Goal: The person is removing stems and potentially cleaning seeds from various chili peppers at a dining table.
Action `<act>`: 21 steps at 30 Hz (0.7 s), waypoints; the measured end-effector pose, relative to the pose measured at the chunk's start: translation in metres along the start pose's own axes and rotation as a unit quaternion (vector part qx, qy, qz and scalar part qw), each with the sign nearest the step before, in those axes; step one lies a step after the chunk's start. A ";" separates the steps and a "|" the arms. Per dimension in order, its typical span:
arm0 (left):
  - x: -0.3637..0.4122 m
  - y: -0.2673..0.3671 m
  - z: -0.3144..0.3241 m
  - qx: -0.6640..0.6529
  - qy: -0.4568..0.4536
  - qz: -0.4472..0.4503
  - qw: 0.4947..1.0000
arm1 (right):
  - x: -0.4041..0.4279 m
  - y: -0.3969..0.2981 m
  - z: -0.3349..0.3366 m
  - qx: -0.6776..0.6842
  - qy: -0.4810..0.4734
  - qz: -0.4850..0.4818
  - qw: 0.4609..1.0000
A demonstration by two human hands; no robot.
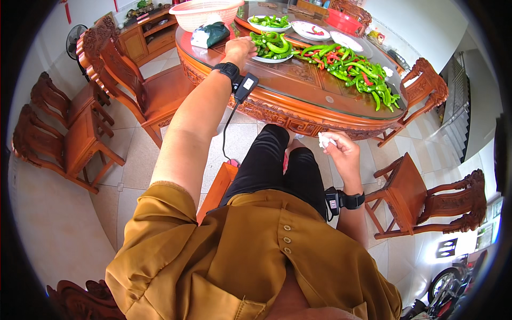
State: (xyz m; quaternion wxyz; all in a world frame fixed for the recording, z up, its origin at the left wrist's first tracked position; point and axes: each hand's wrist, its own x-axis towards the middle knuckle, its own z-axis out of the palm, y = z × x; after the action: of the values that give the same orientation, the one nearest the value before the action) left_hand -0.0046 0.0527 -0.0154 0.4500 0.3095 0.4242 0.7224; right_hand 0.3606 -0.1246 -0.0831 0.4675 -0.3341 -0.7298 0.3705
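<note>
My left hand (pixel 240 50) reaches over the table to the left rim of a white plate (pixel 274 60) heaped with green chili peppers (pixel 276 45); whether its fingers hold anything is unclear. Just left of it lies a dark green and white soft packet (pixel 211 35). My right hand (pixel 340 150) is in front of the table edge, its fingertips pinching a crumpled white tissue (pixel 326 140). A large pile of green and red chili peppers (pixel 356 70) spreads over the right part of the glass-topped table (pixel 296 86).
Farther back stand another plate of green peppers (pixel 269 23), a plate with red pieces (pixel 311 31), a white plate (pixel 346 41), a pink plastic basket (pixel 206 14) and a red basin (pixel 344 22). Carved wooden chairs (pixel 168 88) flank the table on both sides.
</note>
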 end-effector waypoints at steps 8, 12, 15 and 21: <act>0.004 -0.006 -0.015 0.016 -0.009 0.019 1.000 | 0.000 0.004 -0.001 0.021 -0.004 0.006 1.000; -0.004 -0.001 -0.012 0.045 -0.035 0.021 0.998 | 0.000 0.002 0.000 0.016 -0.002 0.007 1.000; -0.005 -0.002 -0.012 0.062 -0.074 0.027 0.995 | 0.001 0.000 -0.001 0.015 -0.004 0.002 1.000; -0.012 0.003 -0.010 0.142 -0.080 0.026 0.986 | -0.002 -0.001 -0.005 0.001 0.002 0.009 1.000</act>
State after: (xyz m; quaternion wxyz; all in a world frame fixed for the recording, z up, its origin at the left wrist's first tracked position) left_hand -0.0090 0.0382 -0.0180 0.4152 0.4382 0.4766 0.6391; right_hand 0.3656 -0.1257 -0.0819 0.4658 -0.3409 -0.7253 0.3753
